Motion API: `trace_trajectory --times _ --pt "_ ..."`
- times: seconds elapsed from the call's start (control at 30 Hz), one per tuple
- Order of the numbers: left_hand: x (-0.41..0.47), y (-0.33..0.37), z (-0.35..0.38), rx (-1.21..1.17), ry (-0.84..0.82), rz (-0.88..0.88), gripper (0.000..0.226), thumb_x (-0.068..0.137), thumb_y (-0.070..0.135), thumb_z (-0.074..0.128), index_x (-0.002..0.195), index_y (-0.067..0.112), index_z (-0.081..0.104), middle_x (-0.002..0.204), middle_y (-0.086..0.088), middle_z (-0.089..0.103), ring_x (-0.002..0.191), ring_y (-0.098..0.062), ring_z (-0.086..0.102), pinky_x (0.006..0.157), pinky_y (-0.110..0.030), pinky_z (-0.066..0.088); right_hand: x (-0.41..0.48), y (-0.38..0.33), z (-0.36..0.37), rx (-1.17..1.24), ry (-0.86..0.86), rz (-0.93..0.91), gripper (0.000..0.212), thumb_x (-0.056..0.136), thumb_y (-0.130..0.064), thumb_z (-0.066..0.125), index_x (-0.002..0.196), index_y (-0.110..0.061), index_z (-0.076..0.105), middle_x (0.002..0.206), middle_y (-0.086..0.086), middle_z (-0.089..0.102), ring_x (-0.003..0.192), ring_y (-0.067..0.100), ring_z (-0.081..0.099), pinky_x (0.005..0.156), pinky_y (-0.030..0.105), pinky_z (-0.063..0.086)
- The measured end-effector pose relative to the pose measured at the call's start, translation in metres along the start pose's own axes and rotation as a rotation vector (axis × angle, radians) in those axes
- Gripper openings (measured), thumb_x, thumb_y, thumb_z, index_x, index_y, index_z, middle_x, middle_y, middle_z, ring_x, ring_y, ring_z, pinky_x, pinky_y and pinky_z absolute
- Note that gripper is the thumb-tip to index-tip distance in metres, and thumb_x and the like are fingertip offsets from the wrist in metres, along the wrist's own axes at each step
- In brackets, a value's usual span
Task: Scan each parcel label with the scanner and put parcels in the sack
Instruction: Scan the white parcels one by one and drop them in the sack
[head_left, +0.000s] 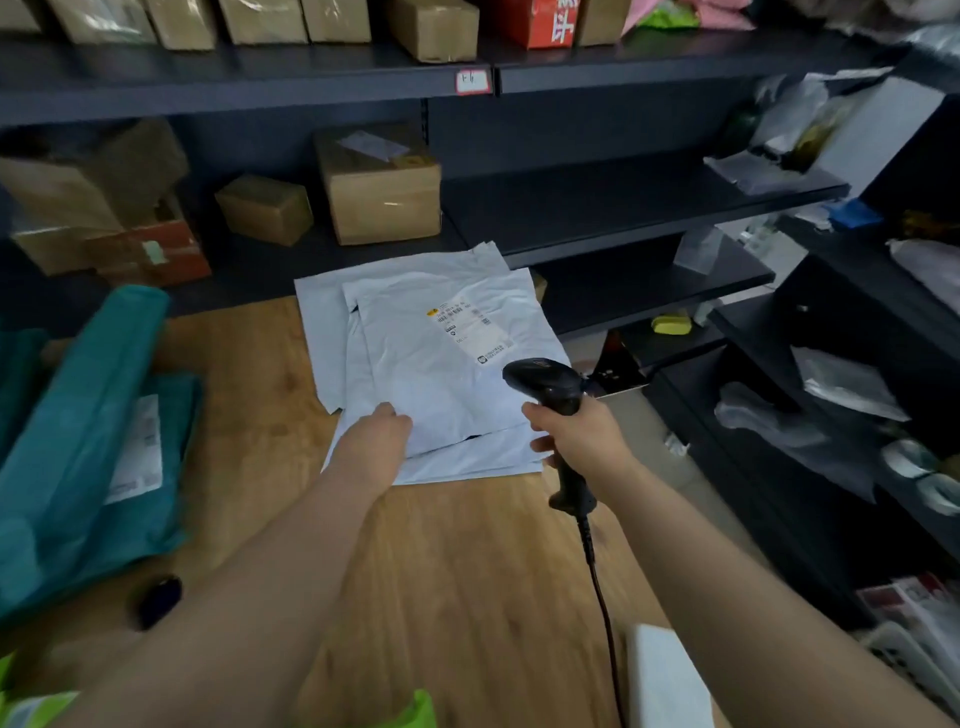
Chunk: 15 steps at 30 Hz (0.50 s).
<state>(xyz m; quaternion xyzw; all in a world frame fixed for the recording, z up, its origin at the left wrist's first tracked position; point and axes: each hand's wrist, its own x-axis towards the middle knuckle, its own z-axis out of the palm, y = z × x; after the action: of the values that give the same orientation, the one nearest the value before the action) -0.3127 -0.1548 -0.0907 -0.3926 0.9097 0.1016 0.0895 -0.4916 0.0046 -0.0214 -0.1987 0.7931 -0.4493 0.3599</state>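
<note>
A stack of flat grey-white parcel bags (441, 364) lies on the wooden table. The top bag carries a white label (470, 327) facing up. My left hand (376, 439) rests on the near left edge of the top bag, fingers hidden against it. My right hand (576, 436) grips the handle of a black scanner (545, 384), whose head hovers over the bag's right edge, just below the label. Its cable (602, 597) trails toward me. A teal sack (78, 441) lies at the left with a labelled parcel (137, 452) on it.
Dark shelves (597, 208) behind the table hold brown cardboard boxes (382, 187). More shelves at the right carry plastic-wrapped parcels (841, 384). A small black object (158, 600) sits on the wooden table (467, 571) near my left forearm. A white box (665, 675) is at the near edge.
</note>
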Motion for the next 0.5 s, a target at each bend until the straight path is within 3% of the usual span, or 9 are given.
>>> trace_trajectory --times 0.07,0.17,0.23,0.3,0.4,0.5 --pt "0.004 -0.006 0.003 -0.027 -0.033 0.019 0.026 0.088 -0.001 0.049 0.111 0.003 0.061 0.095 -0.005 0.048 0.092 -0.025 0.056 0.083 -0.034 0.048 0.004 0.003 -0.001 0.019 -0.018 0.013 0.016 0.082 -0.035 0.073 0.092 -0.025 0.065 0.085 0.000 0.072 0.075 0.015 0.072 0.070 0.036 0.059" --pt "-0.006 -0.015 0.004 -0.043 -0.023 0.064 0.019 0.088 -0.003 0.044 0.095 0.008 0.058 0.077 0.005 0.035 0.085 -0.019 0.053 0.071 -0.025 0.042 0.007 0.004 -0.003 0.038 -0.032 0.021 0.018 0.082 -0.034 0.073 0.095 -0.024 0.065 0.088 0.002 0.071 0.079 0.018 0.072 0.071 0.036 0.058" --pt "-0.019 -0.022 0.007 -0.151 0.013 0.063 0.017 0.089 -0.002 0.043 0.087 0.013 0.051 0.084 0.001 0.044 0.081 -0.018 0.051 0.066 -0.025 0.040 0.009 0.004 -0.003 0.027 -0.032 0.033 0.017 0.081 -0.037 0.074 0.092 -0.028 0.065 0.086 0.003 0.072 0.081 0.021 0.072 0.078 0.040 0.060" --pt "-0.027 -0.026 0.008 -0.356 0.053 -0.011 0.011 0.093 0.008 0.049 0.102 0.012 0.054 0.098 -0.006 0.054 0.087 -0.023 0.055 0.076 -0.033 0.045 0.009 0.002 -0.002 -0.009 -0.029 0.037 0.020 0.077 -0.043 0.074 0.089 -0.031 0.065 0.084 0.002 0.072 0.082 0.022 0.071 0.084 0.045 0.058" --pt "-0.019 -0.015 0.005 -0.668 0.069 -0.201 0.054 0.089 0.022 0.065 0.136 0.011 0.041 0.121 -0.010 0.055 0.106 -0.026 0.056 0.087 -0.033 0.046 0.009 0.001 0.002 -0.011 -0.022 0.040 0.024 0.072 -0.048 0.075 0.088 -0.032 0.066 0.085 0.000 0.073 0.085 0.020 0.071 0.086 0.048 0.057" --pt "-0.002 0.002 0.004 -0.844 0.143 -0.362 0.060 0.087 0.022 0.068 0.137 0.007 0.038 0.125 -0.013 0.056 0.112 -0.028 0.055 0.079 -0.028 0.039 0.010 0.003 0.003 0.030 -0.022 0.036 0.025 0.075 -0.045 0.076 0.093 -0.032 0.065 0.088 -0.001 0.073 0.087 0.020 0.071 0.087 0.047 0.057"
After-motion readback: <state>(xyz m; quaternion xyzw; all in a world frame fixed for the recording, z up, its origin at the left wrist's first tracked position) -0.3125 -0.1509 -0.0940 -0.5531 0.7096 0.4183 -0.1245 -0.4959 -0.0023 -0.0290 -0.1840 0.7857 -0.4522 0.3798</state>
